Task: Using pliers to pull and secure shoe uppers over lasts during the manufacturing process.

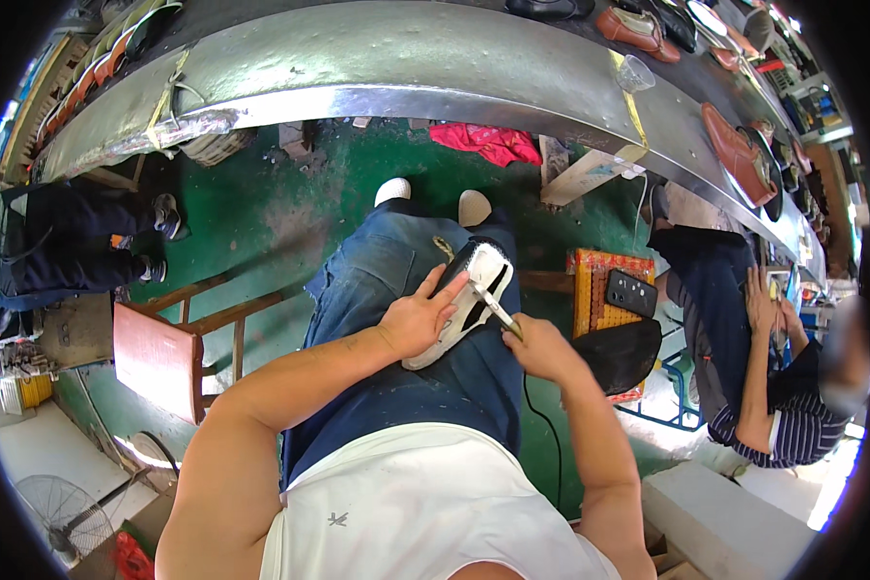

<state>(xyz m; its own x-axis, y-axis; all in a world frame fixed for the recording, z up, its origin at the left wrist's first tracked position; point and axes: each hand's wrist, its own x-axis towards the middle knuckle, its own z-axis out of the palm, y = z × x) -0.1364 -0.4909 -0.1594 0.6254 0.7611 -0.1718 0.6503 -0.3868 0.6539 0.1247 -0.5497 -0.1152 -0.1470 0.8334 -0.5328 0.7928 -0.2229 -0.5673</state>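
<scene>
On my left is a wooden stool (155,358). My white shirt (406,498) carries a small dark emblem, the one marking I can pick out clearly. My left hand (418,321) clasps the black-and-white shoe (465,317), which lies slantwise on my lap, over my jeans (358,280). My right hand (543,348) is closed around a slim tool (494,307), its tip against the shoe. Farther right, a dark phone (631,293) lies on a patterned seat (594,309), near a seated co-worker in a striped top (807,430).
</scene>
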